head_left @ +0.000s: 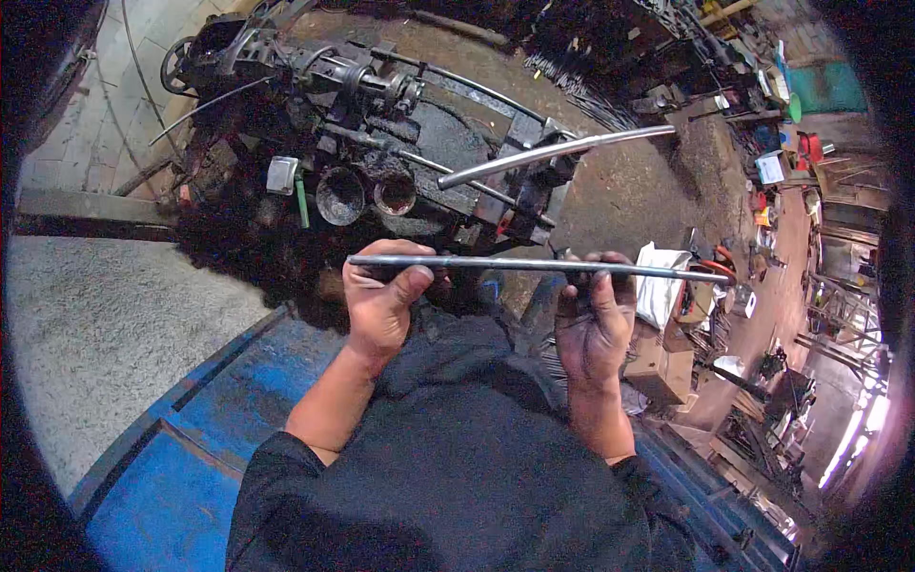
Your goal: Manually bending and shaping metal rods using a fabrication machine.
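Observation:
A long, thin metal rod (505,263) lies level across the view in front of me, a little thicker at its left end. My left hand (379,303) is closed round it near that end, thumb along the near side. Toward the other end my right hand (599,324) supports it, with the thumb up against the rod and the fingers behind it, partly hidden. Both hands look smudged with dark grime. Beyond them, a second bright metal rod (553,157) rests slantwise on a greasy black machine (381,105).
Two round tins (340,194) stand at the machine's near side, beside a green-handled tool (301,198). To my right are a cardboard box (660,367) and a white bag (660,286). Blue metal panels (172,477) lie at lower left. Many thin rods (600,105) are heaped on the far floor.

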A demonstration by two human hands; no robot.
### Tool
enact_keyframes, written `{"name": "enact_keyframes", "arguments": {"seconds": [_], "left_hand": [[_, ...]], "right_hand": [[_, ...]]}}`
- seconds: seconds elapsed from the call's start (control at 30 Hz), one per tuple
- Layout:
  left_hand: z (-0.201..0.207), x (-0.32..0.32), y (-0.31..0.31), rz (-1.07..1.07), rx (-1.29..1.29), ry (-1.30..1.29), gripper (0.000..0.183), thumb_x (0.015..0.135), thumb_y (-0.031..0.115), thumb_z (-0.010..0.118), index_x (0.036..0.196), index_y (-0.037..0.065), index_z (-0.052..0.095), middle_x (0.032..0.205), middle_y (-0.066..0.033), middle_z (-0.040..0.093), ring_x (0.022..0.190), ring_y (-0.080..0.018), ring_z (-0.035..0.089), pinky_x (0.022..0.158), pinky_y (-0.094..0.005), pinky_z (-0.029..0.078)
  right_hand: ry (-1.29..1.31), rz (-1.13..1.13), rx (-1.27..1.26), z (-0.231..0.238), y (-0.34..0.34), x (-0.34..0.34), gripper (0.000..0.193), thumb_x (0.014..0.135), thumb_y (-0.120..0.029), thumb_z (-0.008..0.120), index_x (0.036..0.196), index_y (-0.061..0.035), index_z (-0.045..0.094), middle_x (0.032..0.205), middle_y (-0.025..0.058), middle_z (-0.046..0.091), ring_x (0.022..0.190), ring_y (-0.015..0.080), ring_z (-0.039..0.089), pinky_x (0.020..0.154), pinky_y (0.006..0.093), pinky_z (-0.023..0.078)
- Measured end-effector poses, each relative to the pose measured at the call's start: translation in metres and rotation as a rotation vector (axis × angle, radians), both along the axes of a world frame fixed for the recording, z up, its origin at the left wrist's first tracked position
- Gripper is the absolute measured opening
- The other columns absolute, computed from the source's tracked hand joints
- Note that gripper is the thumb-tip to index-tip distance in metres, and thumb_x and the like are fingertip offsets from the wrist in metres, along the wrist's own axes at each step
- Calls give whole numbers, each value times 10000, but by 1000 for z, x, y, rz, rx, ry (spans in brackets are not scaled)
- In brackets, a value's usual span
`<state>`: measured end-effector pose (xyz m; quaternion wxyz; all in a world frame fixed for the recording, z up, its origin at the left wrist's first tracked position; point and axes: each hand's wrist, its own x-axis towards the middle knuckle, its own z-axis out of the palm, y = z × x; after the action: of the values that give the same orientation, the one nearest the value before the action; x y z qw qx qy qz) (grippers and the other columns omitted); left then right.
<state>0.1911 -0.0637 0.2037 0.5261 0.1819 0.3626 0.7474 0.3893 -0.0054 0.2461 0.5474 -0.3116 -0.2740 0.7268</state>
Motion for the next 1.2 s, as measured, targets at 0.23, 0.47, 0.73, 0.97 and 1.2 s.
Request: {"name": "enact_keyframes", "arguments": {"seconds": [0.23, 0.47, 0.73, 0.97, 1.2], "left_hand": [[-1, 12, 3, 1, 28, 50, 227, 750, 72, 733, 902, -49, 616, 808, -104, 634, 714, -172, 627, 667, -281, 514], [10, 19, -3, 11, -58, 59, 194, 749, 19, 693, 914, -48, 616, 829, -110, 636, 730, -176, 630, 687, -288, 514], [7, 23, -9, 11, -95, 186, 269, 748, 97, 676, 973, -8, 571, 857, -142, 611, 755, -220, 616, 671, -322, 516], [-3, 23, -16, 23, -30, 84, 246, 761, 80, 665, 976, 2, 578, 886, -137, 592, 800, -228, 613, 691, -344, 528], [-2, 25, -20, 37, -27, 57, 221, 755, 70, 694, 939, -27, 620, 875, -86, 622, 790, -161, 611, 739, -279, 501]], "right_hand": [[32, -31, -81, -6, 8, 12, 239, 861, -83, 609, 1087, -56, 535, 1005, 99, 602, 928, 229, 606, 707, 308, 529], [222, 76, -159, -5, 15, 16, 281, 925, -84, 491, 1204, -79, 512, 1141, 69, 596, 1037, 194, 577, 785, 290, 521], [336, 94, -240, -10, 13, 24, 235, 922, -81, 486, 1139, -79, 578, 1174, 94, 593, 1124, 234, 545, 853, 312, 532], [321, 120, -159, -9, 7, 20, 240, 925, -84, 481, 1148, -81, 570, 1155, 93, 602, 1108, 226, 557, 880, 324, 519], [347, 118, -149, -9, 0, 21, 237, 929, -81, 478, 1151, -70, 561, 1109, 102, 614, 1072, 225, 574, 941, 363, 477]]}}
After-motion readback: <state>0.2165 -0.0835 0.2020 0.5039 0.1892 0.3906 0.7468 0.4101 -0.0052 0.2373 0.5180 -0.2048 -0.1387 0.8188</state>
